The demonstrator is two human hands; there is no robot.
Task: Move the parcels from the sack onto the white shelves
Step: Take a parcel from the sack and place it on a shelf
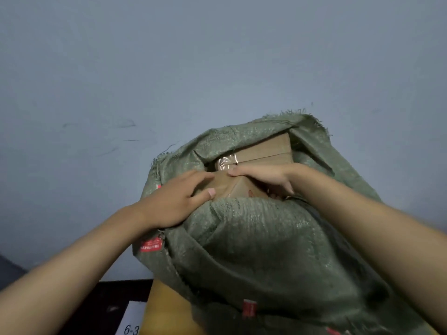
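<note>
Parcels lie inside the one green woven sack [261,240], which stands open-mouthed against a grey wall [169,56] right in front of me. I count two brown cardboard parcels showing through the mouth. The far box [263,147] sits deeper in, by the back rim, its near edge running across behind my fingers and a patch of shiny tape [226,162] on its left end. The near box [232,186] sits just inside the front rim, one corner pointing up toward me. Whether more lie beneath them I cannot tell.

Both my forearms reach in from below. My left hand [173,201] lies over the sack's left rim, fingers spread and only slightly bent, fingertips touching the near box's top edge and the thumb pressing its front face; it is set flat against the box rather than wrapped round it. My right hand [266,176] comes in from the other side, its fingers curled over the same box's top edge and its thumb pointing down behind the sack's front fold, so it grips the near box.

The sack bears three small red labels: one [151,245] under my left wrist, one [249,308] low on the front, one [335,331] at the bottom edge. Lower left, a white card [131,320] reads "6-3".
</note>
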